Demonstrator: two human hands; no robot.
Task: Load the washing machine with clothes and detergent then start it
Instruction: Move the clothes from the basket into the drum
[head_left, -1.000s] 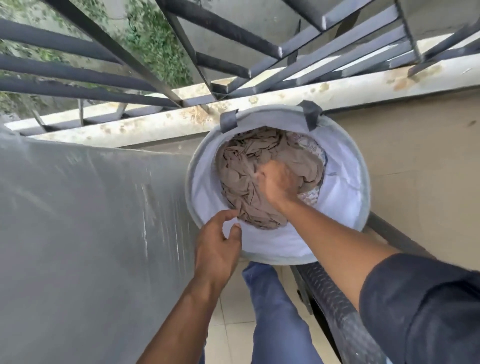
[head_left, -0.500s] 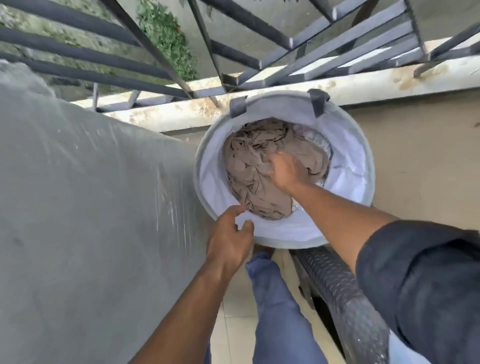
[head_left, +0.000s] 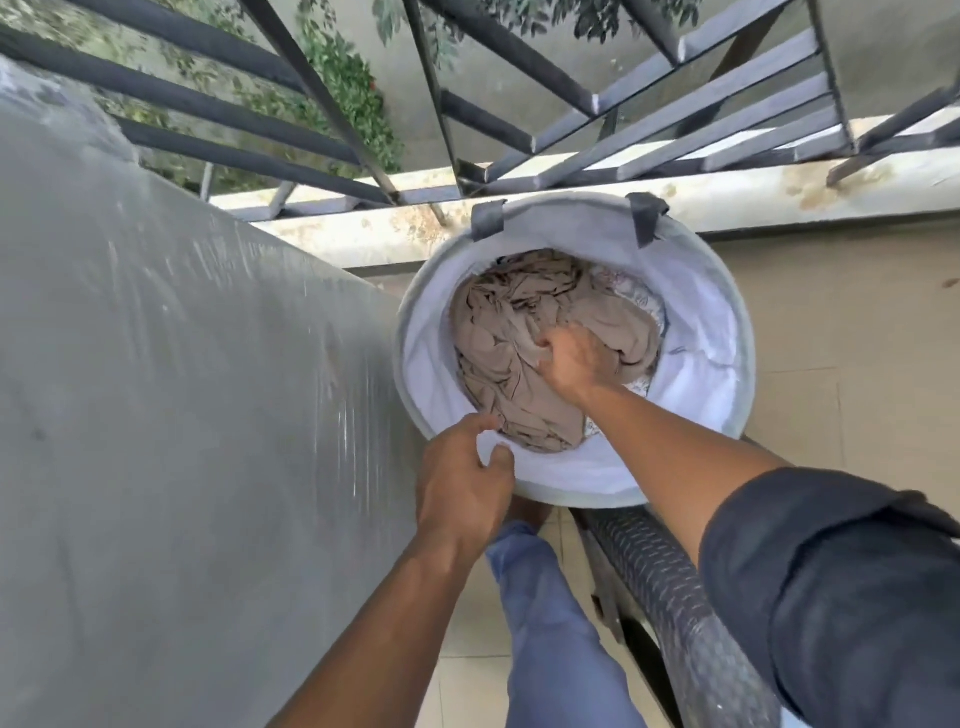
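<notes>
I am gathering clothes: my right hand (head_left: 574, 361) clutches the beige garment (head_left: 519, 364) inside the laundry basket (head_left: 727, 332) at frame centre, while my left hand (head_left: 462, 488) pinches its near rim. Next I must lift the bundle clear.

A pale beige tiled floor (head_left: 800, 415) carries everything. A round grey fabric laundry basket with white lining (head_left: 711, 364) stands on it.
</notes>
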